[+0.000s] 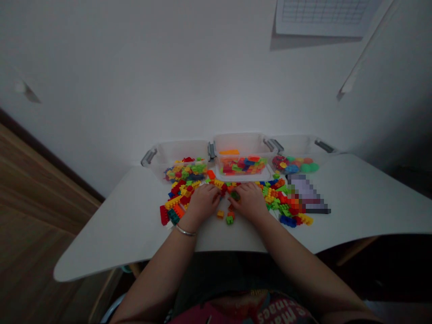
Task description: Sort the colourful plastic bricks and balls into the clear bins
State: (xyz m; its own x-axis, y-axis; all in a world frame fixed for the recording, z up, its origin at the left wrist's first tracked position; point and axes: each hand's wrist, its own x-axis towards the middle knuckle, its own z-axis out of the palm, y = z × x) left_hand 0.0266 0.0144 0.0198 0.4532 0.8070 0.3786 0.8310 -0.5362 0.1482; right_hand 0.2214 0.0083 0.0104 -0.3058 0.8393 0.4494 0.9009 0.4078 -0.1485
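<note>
My left hand (205,200) is over the pile of building bricks, with its fingers curled together. A red brick (223,189) lies right at its fingertips, but whether those fingers grip anything is hidden. A silver bangle (185,231) circles the left wrist. Facing it, my right hand (250,200) pinches a dark green brick (235,195) between thumb and fingers. Closer to me on the white table are a small yellow-orange brick (220,214), an orange brick (231,214) and a light green brick (230,220).
Mixed bricks spread left (173,203) and right (284,209) of my hands. Along the wall stand a left clear bin (182,148), a middle clear bin (241,141) and a right clear bin (295,143), each holding colourful pieces. A pixelated, dark-edged flat object (307,191) lies at right on the table (114,229).
</note>
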